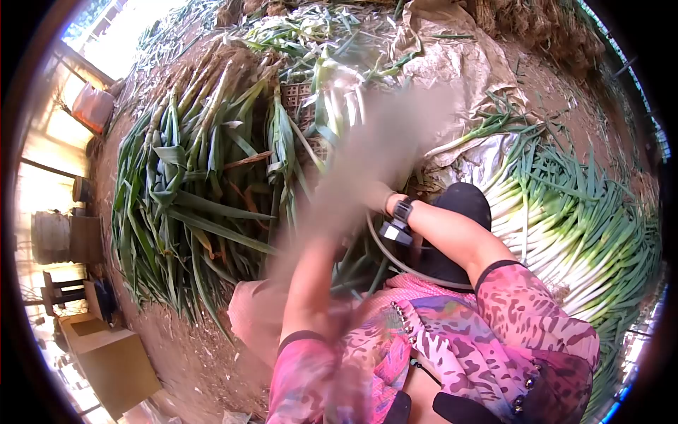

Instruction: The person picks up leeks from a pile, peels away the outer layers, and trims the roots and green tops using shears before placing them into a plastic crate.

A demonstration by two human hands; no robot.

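A grey-brown smear across the middle of the view hides most of both hands. My left hand [330, 222] lies in that blur, above the bare forearm; its fingers do not show. My right hand [374, 196] reaches in from the right, with a dark watch [402, 210] at the wrist and its fingers lost in the smear. Just beyond both hands are pale-stemmed long green onions [342, 102] over a brown plastic crate [296, 99]. A thin grey hose [402, 263] curves below my right wrist toward my lap.
Untrimmed green onions [191, 184] are heaped at left. Clean white-stemmed onions [558, 247] lie in a long row at right. A crumpled tan sheet [459, 63] covers soil behind. A cardboard box [109, 360] stands lower left, and a bucket [92, 106] farther back.
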